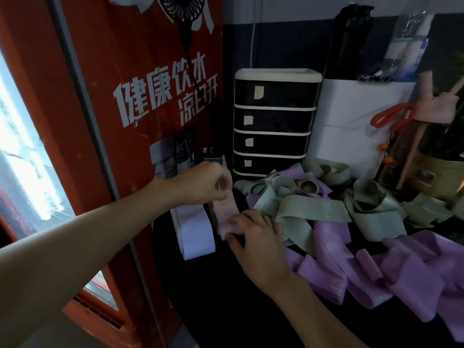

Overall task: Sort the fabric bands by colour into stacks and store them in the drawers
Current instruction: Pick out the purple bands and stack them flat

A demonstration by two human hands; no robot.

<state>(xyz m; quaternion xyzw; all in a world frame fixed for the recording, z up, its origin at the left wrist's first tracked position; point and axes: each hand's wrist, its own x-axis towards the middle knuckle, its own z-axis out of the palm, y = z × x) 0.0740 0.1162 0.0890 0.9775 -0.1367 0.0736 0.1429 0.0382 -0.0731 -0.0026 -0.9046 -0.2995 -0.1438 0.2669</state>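
Band, pink, long axis front-to-back

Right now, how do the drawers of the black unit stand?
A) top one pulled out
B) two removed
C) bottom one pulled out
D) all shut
D: all four fronts of the drawer unit sit flush in its frame; the left hand and right hand hold a pink band.

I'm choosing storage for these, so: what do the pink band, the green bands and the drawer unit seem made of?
The pink band looks like soft matte fabric: it bends limply. The green bands seem the same fabric, matte, lying in loose folds, one printed 30. The drawer unit is probably plastic: glossy dark fronts in a smooth white frame.
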